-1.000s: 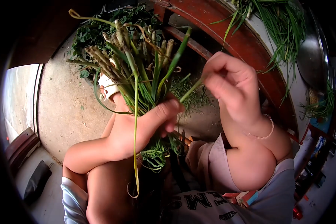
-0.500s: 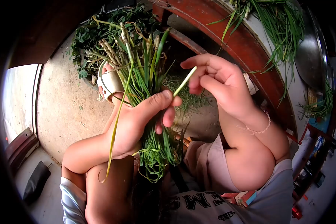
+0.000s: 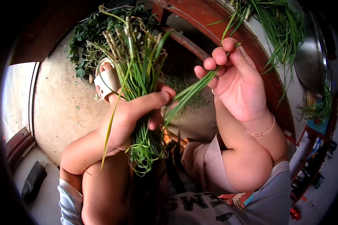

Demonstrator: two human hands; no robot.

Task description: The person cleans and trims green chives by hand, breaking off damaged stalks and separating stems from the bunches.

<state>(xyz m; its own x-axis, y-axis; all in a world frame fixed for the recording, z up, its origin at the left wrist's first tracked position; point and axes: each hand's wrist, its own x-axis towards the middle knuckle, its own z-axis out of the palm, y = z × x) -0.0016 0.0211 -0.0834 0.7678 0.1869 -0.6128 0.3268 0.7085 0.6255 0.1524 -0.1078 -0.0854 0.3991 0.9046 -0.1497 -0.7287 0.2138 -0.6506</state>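
Note:
My left hand [image 3: 129, 116] is closed around a thick bunch of garlic chives [image 3: 141, 73], root ends up and dirty brown, with the curled green tips hanging below my fist. One long yellowed blade droops from the bunch past my wrist. To its right, my raised right hand [image 3: 246, 84] pinches a few green chive blades [image 3: 193, 89] between thumb and fingers. Those blades slant down toward my left thumb; whether that thumb grips their lower ends I cannot tell.
More chives [image 3: 278, 28] lie on the white surface at upper right, beside a metal basin [image 3: 311, 56]. A red wooden bench edge [image 3: 214, 22] curves in front. Leafy greens [image 3: 90, 41] are heaped on the floor, and green trimmings [image 3: 189, 93] lie scattered between my legs.
My right hand has moved up and now pinches green blades; earlier its fingers were loose beside a pale stem end. That pale stem no longer sticks out from my left hand.

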